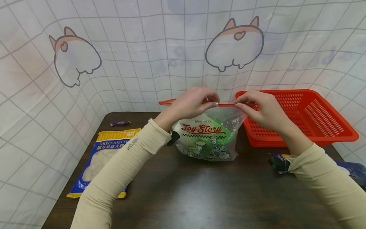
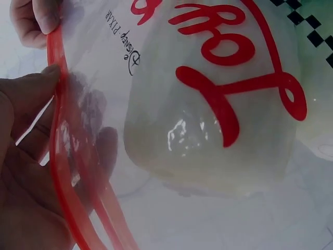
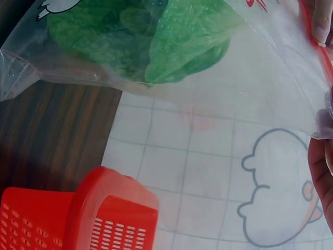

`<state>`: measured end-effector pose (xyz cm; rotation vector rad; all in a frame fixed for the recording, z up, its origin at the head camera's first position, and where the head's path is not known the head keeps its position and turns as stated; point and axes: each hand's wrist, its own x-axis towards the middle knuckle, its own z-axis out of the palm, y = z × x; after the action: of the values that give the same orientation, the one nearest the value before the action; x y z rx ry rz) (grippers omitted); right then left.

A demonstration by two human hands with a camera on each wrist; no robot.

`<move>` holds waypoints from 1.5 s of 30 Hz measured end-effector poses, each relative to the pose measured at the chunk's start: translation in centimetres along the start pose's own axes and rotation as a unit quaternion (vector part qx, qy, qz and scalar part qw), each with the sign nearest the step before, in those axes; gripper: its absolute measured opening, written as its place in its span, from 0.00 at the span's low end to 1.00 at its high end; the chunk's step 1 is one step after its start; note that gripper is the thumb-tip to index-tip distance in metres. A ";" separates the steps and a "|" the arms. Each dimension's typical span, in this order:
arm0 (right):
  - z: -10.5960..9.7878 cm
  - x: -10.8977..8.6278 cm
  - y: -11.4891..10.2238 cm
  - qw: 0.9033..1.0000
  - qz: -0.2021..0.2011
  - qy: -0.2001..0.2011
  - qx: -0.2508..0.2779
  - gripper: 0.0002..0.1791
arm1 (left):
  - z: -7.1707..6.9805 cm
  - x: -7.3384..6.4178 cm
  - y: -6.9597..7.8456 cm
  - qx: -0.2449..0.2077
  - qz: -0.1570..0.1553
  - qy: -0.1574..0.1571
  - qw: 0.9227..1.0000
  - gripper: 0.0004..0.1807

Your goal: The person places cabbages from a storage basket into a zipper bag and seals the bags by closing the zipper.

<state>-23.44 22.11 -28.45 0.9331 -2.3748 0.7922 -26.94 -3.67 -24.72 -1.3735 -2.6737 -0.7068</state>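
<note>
A clear zip bag [image 1: 206,149] with a red "Toy Story" print stands upright at the back of the dark table. Green leaves [image 3: 192,41] and a pale, rounded item [image 2: 208,140] are inside. Along its top runs a red zip strip [image 1: 226,105], which my left hand [image 1: 194,100] pinches near the middle. My right hand [image 1: 261,109] pinches the same strip close to the bag's right corner. Between the hands the strip's edges lie together; left of my left hand they stand apart, as two red bands in the left wrist view.
A red perforated basket [image 1: 303,140] sits right of the bag. On the left lie a blue and yellow pasta pack [image 1: 100,165] and a purple wrapped candy [image 1: 120,123]. Dark packages [image 1: 278,163] lie partly under my right forearm. A white gridded cloth [image 1: 137,57] hangs behind the table.
</note>
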 end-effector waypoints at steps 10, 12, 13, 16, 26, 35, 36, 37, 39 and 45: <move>-0.2 -0.4 0.6 1.000 0.012 -0.005 -0.008 0.09 | -0.3 -0.7 -0.3 0.033 -0.030 -0.009 0.999 0.07; -0.3 -0.4 0.6 1.000 0.011 -0.005 -0.010 0.09 | -0.3 -0.9 -0.5 0.035 -0.034 -0.009 0.999 0.07; -0.3 -0.4 0.6 1.000 0.011 -0.004 -0.012 0.09 | -0.4 -0.9 -0.7 0.036 -0.036 -0.008 0.999 0.07; -0.4 -0.5 0.7 1.000 0.012 -0.003 -0.016 0.09 | -0.5 -1.3 -1.1 0.038 -0.042 -0.006 0.998 0.07; -0.6 -0.9 1.2 1.000 0.018 -0.005 -0.022 0.10 | -0.9 -2.5 -2.2 0.045 -0.055 0.006 0.997 0.07; -0.6 -1.0 1.2 1.000 0.018 -0.004 -0.026 0.10 | -1.0 -3.2 -2.8 0.042 -0.059 0.023 0.997 0.08; -0.5 -1.0 1.2 1.000 0.019 -0.003 -0.025 0.10 | -1.0 -3.2 -2.8 0.041 -0.059 0.025 0.997 0.07; -0.5 -1.0 1.1 1.000 0.020 -0.003 -0.024 0.10 | -1.0 -3.2 -2.9 0.040 -0.057 0.027 0.997 0.07; -0.5 -1.1 1.1 1.000 0.023 -0.002 -0.022 0.10 | -0.9 -3.3 -2.9 0.037 -0.054 0.030 0.997 0.07; -0.5 -1.2 0.9 0.999 0.029 -0.002 -0.023 0.10 | -0.9 -3.4 -2.8 0.035 -0.052 0.034 0.997 0.06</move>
<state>-23.22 23.54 -29.15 0.8516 -2.4220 0.7553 -27.23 -8.03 -25.78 -1.1809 -2.7041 -0.6505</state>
